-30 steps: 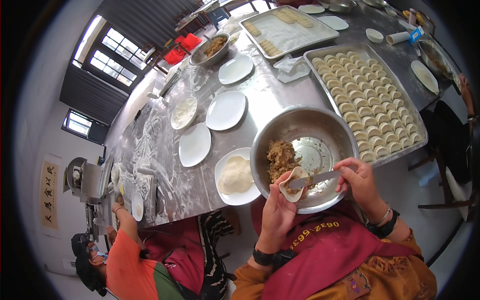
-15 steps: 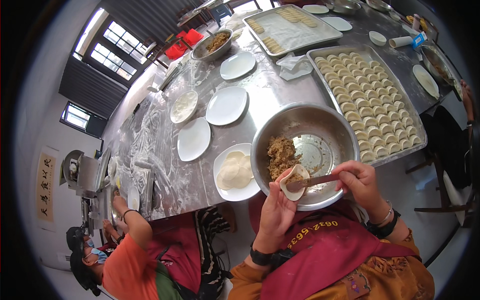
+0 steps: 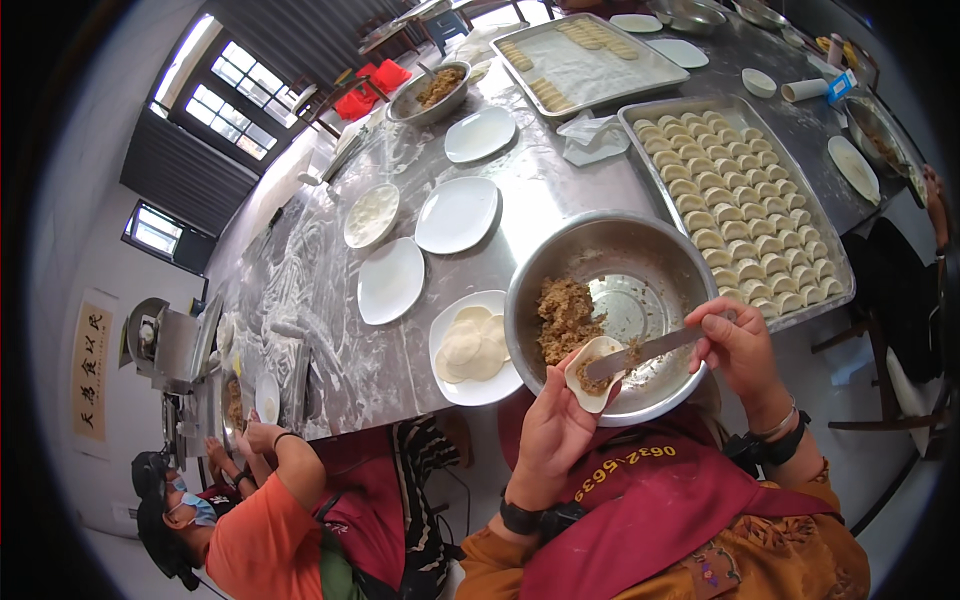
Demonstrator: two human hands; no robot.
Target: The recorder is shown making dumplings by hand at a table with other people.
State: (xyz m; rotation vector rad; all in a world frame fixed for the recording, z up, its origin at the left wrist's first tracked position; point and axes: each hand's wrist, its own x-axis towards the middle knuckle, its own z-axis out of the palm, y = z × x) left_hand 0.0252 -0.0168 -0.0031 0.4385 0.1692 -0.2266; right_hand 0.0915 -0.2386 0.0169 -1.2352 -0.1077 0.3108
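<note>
A round dumpling wrapper (image 3: 592, 399), cupped and with brown filling in it, rests in my left hand (image 3: 553, 432) over the near rim of a steel bowl (image 3: 530, 262). My right hand (image 3: 733, 349) grips a flat spatula (image 3: 663, 345), its far end at the filling in the wrapper. Inside the bowl, a heap of brown filling (image 3: 568, 318) lies against the left side, with smears on the bottom. Left of the bowl, a white plate (image 3: 443, 384) carries a stack of flat wrappers (image 3: 473, 345).
A tray of folded dumplings (image 3: 745, 215) stands right of the bowl; a second tray (image 3: 620, 75) lies farther back. White plates (image 3: 457, 215) and another filling bowl (image 3: 428, 110) spread over the floury steel table (image 3: 325, 290). A person in orange (image 3: 265, 530) works at lower left.
My right hand has moved slightly up, and the spatula now slants more across the bowl. The wrapper has tipped a little. The co-worker's arm at the left has shifted.
</note>
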